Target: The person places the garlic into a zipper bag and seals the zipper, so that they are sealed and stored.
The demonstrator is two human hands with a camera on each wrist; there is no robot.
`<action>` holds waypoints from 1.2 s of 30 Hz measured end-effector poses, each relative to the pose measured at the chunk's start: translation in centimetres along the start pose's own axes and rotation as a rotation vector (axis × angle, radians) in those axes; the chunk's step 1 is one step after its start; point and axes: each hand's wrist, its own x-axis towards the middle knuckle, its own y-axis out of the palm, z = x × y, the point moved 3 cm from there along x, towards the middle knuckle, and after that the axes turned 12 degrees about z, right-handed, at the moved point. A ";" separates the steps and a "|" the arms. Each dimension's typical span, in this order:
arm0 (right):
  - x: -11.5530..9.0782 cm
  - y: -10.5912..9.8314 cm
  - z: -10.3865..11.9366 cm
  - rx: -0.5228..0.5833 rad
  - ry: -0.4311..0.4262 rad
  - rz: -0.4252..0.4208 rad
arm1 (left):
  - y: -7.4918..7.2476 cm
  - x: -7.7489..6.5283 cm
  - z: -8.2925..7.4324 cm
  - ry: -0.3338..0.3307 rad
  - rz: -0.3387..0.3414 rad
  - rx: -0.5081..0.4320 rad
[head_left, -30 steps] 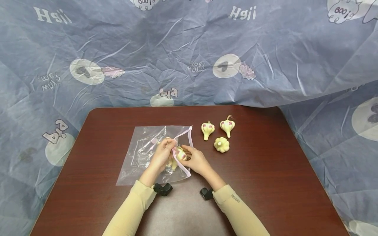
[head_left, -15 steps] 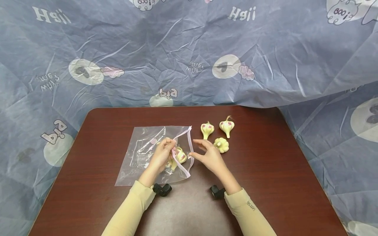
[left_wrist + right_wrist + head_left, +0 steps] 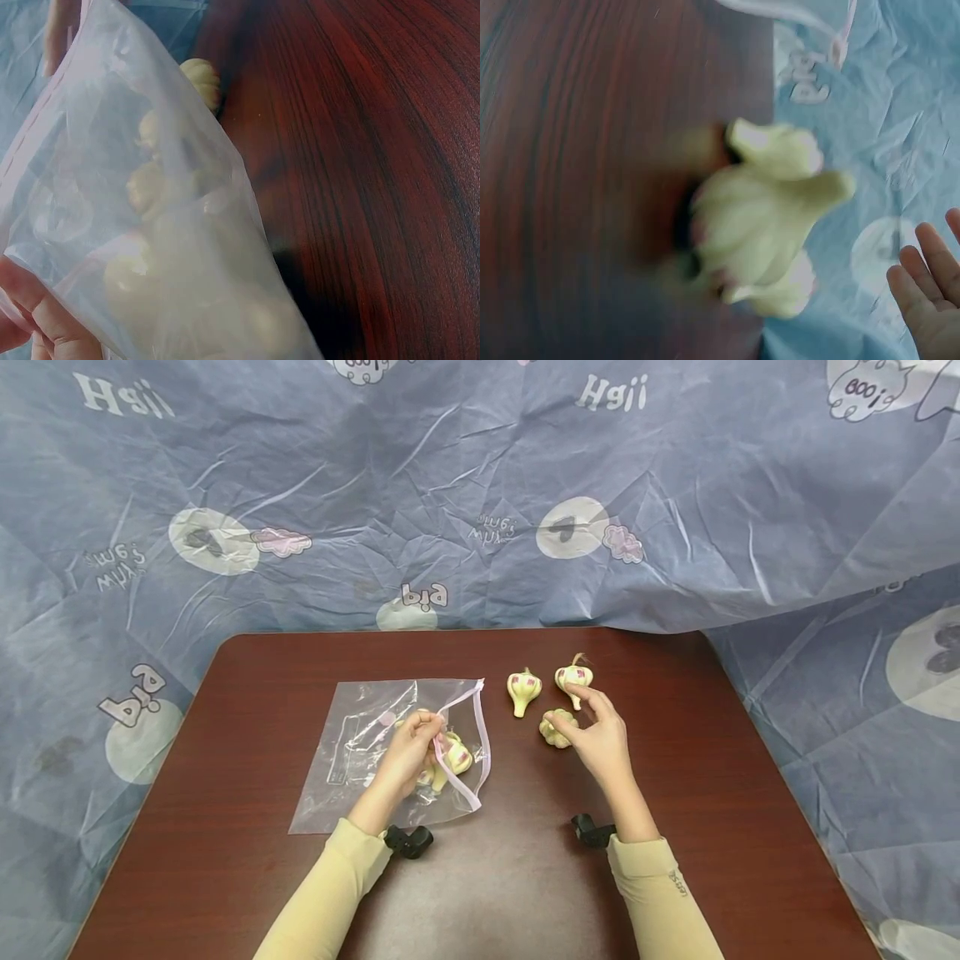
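Note:
My left hand (image 3: 408,752) pinches the pink zip edge of a clear zip-lock bag (image 3: 318,802), which lies on the table with its mouth held apart toward the right. Several garlic bulbs (image 3: 456,758) show through the plastic; in the left wrist view they look hazy behind the bag (image 3: 180,225). Over to the right, my right hand (image 3: 606,743) hovers at a loose garlic bulb (image 3: 555,731), thumb and fingers spread apart with nothing between them. In the right wrist view that bulb (image 3: 742,221) is large and blurred, and the fingers (image 3: 934,281) are extended.
Two more loose garlic bulbs sit farther back, one (image 3: 523,691) on the left and one (image 3: 572,675) with a dry wisp on the right. The dark red-brown table (image 3: 712,793) meets a blue printed cloth (image 3: 450,468) behind its far edge.
My right hand has let go of a garlic bulb inside the bag's mouth, withdrawn, and moved right to the loose bulbs. My left hand stays on the bag.

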 end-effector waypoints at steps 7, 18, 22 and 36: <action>0.0 -1.0 -2.5 -0.022 0.122 0.084 | 0.0 -0.1 0.0 -0.003 0.002 0.004; 0.1 -0.1 -5.0 -0.073 0.253 0.269 | 0.1 -0.2 -0.2 0.014 0.001 -0.030; 0.3 0.3 -5.7 -0.122 0.259 0.302 | 0.1 -0.2 -0.2 0.020 0.002 -0.033; 0.6 1.3 -7.0 -0.173 0.278 0.355 | 0.2 -0.2 -0.2 0.015 0.010 -0.020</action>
